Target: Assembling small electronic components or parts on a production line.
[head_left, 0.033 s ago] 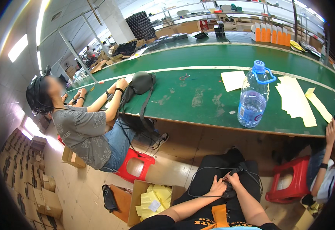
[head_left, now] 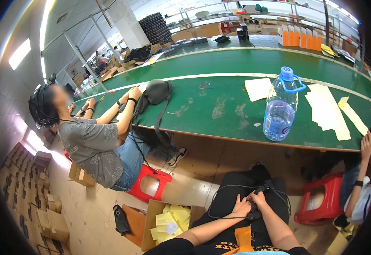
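Both my hands rest close together over my lap, on black trousers. My left hand (head_left: 241, 207) has its fingers curled against a small black object (head_left: 254, 211), whose kind I cannot make out. My right hand (head_left: 260, 199) closes on the same object from the other side, its fingertips near those of the left. A thin black cable (head_left: 211, 207) loops around my lap beside the hands. Just beyond the right hand, a black piece (head_left: 268, 185) lies on my thigh along the cable. The fingers partly hide what is between them.
A green workbench (head_left: 219, 110) crosses ahead, bearing a water bottle (head_left: 280, 112) and yellow sheets (head_left: 326, 112). At left, a person (head_left: 96, 140) sits on a red stool (head_left: 151, 182) beside a black bag (head_left: 158, 91). An open carton (head_left: 153, 212) with yellow paper stands by my left leg.
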The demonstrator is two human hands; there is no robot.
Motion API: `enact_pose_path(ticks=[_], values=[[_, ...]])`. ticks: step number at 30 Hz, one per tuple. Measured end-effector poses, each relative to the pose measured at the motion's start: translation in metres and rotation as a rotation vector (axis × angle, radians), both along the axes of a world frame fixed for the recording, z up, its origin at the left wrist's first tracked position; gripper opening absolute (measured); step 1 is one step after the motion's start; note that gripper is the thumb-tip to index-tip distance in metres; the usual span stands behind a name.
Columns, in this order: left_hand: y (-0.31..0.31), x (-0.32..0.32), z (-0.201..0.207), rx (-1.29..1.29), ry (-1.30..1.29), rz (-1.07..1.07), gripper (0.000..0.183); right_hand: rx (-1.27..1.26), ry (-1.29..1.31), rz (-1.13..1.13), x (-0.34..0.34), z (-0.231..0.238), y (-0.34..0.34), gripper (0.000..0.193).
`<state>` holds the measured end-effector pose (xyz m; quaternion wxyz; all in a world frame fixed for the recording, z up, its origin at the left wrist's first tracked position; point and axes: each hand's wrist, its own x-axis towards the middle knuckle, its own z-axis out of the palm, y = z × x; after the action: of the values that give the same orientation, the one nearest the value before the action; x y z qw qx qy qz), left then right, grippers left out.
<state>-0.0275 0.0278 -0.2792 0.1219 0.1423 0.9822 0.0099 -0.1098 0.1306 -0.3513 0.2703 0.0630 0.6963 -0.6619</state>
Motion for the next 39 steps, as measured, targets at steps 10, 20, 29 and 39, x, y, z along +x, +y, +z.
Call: enact_pose_path(ticks=[10, 20, 29, 39], values=[[0.000, -0.001, -0.007, -0.008, 0.024, -0.018, 0.025, 0.007, 0.106, 0.056, 0.002, 0.004, 0.000, 0.008], [0.001, -0.002, -0.002, -0.025, 0.016, -0.007, 0.025, 0.062, 0.128, 0.013, -0.001, -0.009, 0.001, 0.009], [0.001, -0.003, 0.007, -0.020, -0.060, 0.005, 0.024, 0.032, 0.111, 0.056, 0.000, 0.010, 0.001, 0.009], [0.002, -0.003, 0.009, -0.042, -0.063, 0.021, 0.030, 0.009, 0.067, 0.110, 0.001, 0.026, 0.000, 0.007]])
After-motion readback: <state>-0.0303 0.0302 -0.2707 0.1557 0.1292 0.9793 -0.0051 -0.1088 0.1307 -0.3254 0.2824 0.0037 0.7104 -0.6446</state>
